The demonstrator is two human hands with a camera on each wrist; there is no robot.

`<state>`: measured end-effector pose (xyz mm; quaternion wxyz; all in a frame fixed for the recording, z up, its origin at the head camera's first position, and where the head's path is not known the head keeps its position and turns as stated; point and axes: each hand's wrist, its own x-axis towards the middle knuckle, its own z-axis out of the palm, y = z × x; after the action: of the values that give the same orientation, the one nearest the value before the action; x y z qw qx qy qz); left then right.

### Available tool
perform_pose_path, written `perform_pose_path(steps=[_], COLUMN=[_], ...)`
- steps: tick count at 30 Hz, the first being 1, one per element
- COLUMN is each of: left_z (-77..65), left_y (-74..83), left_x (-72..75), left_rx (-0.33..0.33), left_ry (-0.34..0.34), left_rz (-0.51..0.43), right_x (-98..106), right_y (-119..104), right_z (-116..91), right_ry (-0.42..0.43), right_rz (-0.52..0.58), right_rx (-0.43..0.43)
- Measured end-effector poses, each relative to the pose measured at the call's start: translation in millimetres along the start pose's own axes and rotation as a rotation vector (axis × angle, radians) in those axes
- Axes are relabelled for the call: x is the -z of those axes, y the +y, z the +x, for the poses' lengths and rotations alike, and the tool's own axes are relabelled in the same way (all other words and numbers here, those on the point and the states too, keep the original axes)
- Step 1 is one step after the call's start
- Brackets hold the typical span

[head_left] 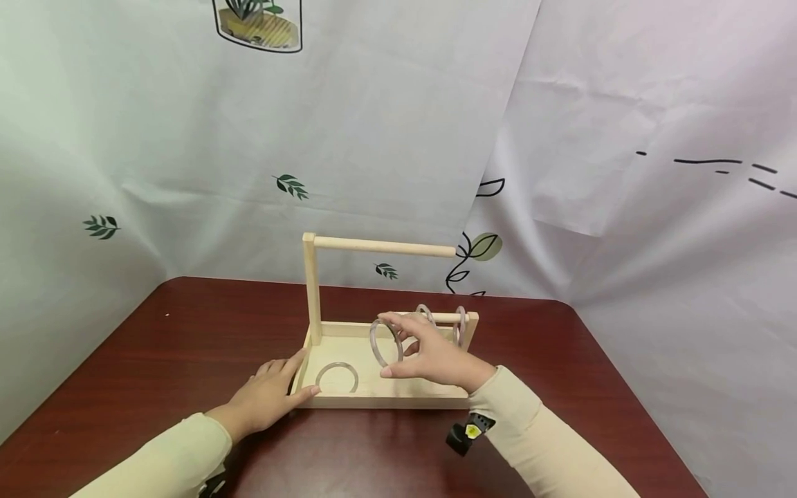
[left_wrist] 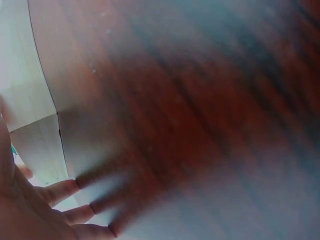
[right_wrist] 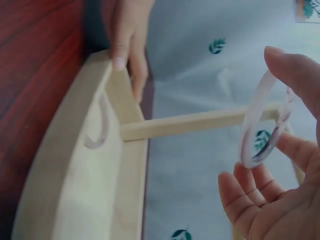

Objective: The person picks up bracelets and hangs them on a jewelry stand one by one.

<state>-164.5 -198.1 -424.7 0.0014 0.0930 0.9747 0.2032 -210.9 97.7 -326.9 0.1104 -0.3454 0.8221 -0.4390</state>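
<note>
Between thumb and fingertips my right hand (head_left: 436, 356) pinches a pale, translucent bangle (head_left: 373, 342), raised over a light wooden tray-based stand (head_left: 386, 402). The right wrist view shows this bangle with darker streaks, the thumb at its upper edge and fingers at its lower edge. My left hand (head_left: 264, 398) rests at the stand's front left corner, fingers extended along the left side and thumb on the front rim. Inside the tray, near that hand, lies a second bangle (head_left: 339, 364). Two more bangles, one (head_left: 461, 321) near the right post, hang on the lower rod, partly hidden behind my right hand.
A tall post (head_left: 313, 290) at the stand's left carries a bare upper rod (head_left: 386, 245) reaching right. The lower rod (head_left: 447, 317) joins a short post at the right. The dark red table (head_left: 187, 346) is bounded by white printed cloth (head_left: 398, 138).
</note>
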Motion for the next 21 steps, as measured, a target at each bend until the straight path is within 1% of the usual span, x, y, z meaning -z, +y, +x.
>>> perform_pose_path(steps=[3, 9, 11, 15, 18, 21], left_z=[0.4, 0.7, 1.3, 1.1, 0.2, 0.0], left_y=[0.1, -0.1, -0.2, -0.4, -0.3, -0.2], left_x=[-0.1, 0.0, 0.1, -0.5, -1.0, -1.0], left_rx=[-0.002, -0.004, -0.006, -0.007, -0.003, -0.003], left_ry=[0.001, 0.004, 0.005, 0.006, 0.007, 0.008], left_rz=[0.001, 0.007, 0.010, 0.009, 0.007, 0.012], right_x=[7.7, 21.9, 26.8, 37.4, 45.3, 52.6], right_y=[-4.7, -11.8, -12.6, -14.4, -14.4, -14.1], right_z=[-0.8, -1.6, -1.8, -2.2, -2.4, -2.6], right_ry=[0.028, 0.105, 0.133, 0.194, 0.241, 0.278], right_rz=[0.002, 0.004, 0.005, 0.049, 0.054, 0.035], right_rx=[0.011, -0.011, -0.014, -0.041, -0.058, -0.059])
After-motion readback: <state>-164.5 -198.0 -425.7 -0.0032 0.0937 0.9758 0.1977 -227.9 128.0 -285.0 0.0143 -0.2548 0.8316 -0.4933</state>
